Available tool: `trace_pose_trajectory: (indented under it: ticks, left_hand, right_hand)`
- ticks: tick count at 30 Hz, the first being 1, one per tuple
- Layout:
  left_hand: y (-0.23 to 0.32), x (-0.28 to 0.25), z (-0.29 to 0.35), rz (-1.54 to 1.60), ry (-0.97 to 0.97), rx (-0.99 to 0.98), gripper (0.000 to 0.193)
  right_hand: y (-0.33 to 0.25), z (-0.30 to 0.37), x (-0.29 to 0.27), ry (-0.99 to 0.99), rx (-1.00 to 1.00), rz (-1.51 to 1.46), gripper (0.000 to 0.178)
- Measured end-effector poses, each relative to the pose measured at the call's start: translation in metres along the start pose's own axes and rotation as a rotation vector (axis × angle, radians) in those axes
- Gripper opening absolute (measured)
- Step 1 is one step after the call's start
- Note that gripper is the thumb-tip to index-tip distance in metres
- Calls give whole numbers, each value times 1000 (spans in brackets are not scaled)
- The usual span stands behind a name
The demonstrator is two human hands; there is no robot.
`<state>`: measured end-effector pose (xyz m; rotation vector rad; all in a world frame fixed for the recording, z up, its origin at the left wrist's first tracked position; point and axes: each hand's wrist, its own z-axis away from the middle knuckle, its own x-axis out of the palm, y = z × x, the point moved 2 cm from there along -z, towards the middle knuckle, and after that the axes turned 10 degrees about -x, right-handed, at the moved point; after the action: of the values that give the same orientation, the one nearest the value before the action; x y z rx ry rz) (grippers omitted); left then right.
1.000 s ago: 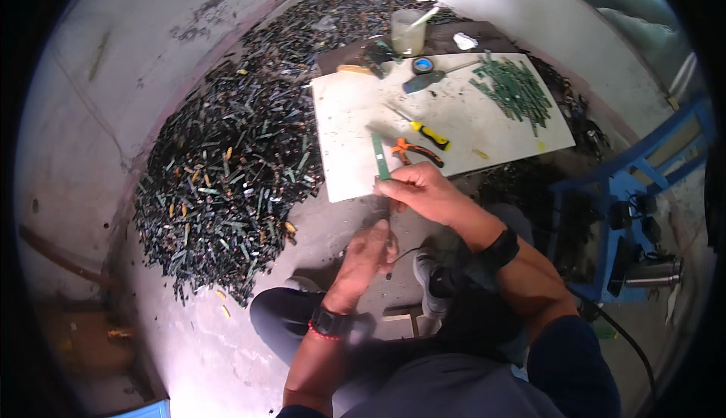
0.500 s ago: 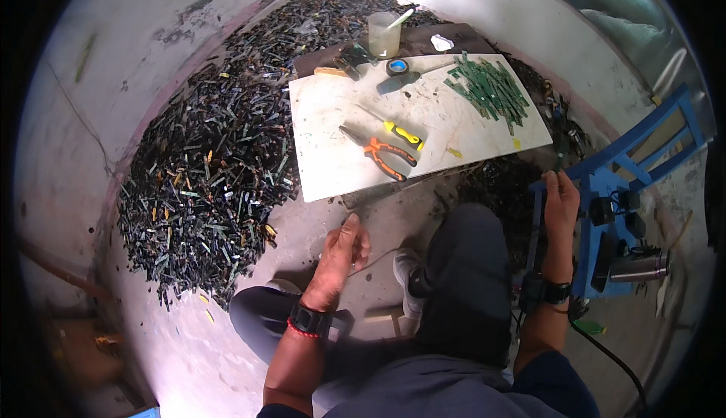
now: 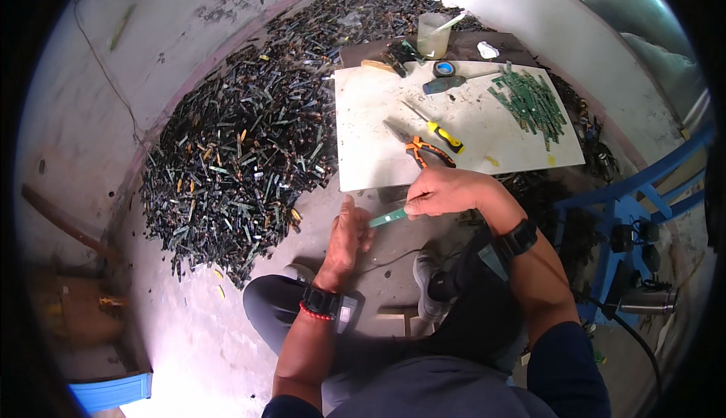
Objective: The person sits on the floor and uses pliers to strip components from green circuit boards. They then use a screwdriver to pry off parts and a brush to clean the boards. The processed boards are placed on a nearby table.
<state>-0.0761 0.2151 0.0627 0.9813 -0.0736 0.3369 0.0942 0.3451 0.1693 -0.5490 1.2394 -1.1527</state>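
Note:
My right hand (image 3: pixel 450 191) pinches one end of a narrow green strip (image 3: pixel 389 218), which looks like a piece of circuit board. The strip's other end meets the fingertips of my left hand (image 3: pixel 343 240), whose thumb points up, apart from its loosely curled fingers. Just beyond my right hand, orange-and-black pliers (image 3: pixel 428 151) lie on a white board (image 3: pixel 370 146), their handles partly behind the hand. Beside them rests a yellow-handled screwdriver (image 3: pixel 446 136). Similar green strips form a pile (image 3: pixel 529 104) at the board's right side.
A large heap of dark strips (image 3: pixel 234 153) covers the floor at left and behind. Toward the board's far edge lie a tape roll (image 3: pixel 443 70) and a dark-handled screwdriver (image 3: pixel 444 85), with a plastic cup (image 3: pixel 432 38) behind. A blue chair (image 3: pixel 616 214) stands at right, bearing a metal flask (image 3: pixel 649 301).
My right hand has come from beside the blue chair to the middle, bringing the green strip to my left hand. The view has shifted, so the board appears further right.

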Motion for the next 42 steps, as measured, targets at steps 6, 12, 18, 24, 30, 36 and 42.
trace_pose_trajectory:
  ticks: [6, 12, 18, 24, 30, 36, 42]
  left_hand:
    - [8, 9, 15, -163, -48, -9, 58]
    - [23, 18, 21, -143, -129, 59, 52]
    - [26, 16, 21, 13, -127, 75, 51]
    - [26, 13, 20, 24, -91, 120, 52]
    - [26, 13, 17, 28, -49, 121, 50]
    - [25, 10, 16, -49, -16, 148, 51]
    - [21, 6, 14, 10, -3, 141, 50]
  right_hand:
    - [-3, -27, 8, -40, 55, -113, 25]
    - [21, -32, 9, 353, 85, -571, 35]
    - [31, -14, -5, 1023, -153, -119, 23]
    - [40, 6, -3, 977, 74, 765, 29]
    - [30, -2, 5, 825, 281, 769, 49]
    - [34, -13, 4, 801, 296, 699, 40]
    - [33, 9, 8, 621, 76, -862, 39]
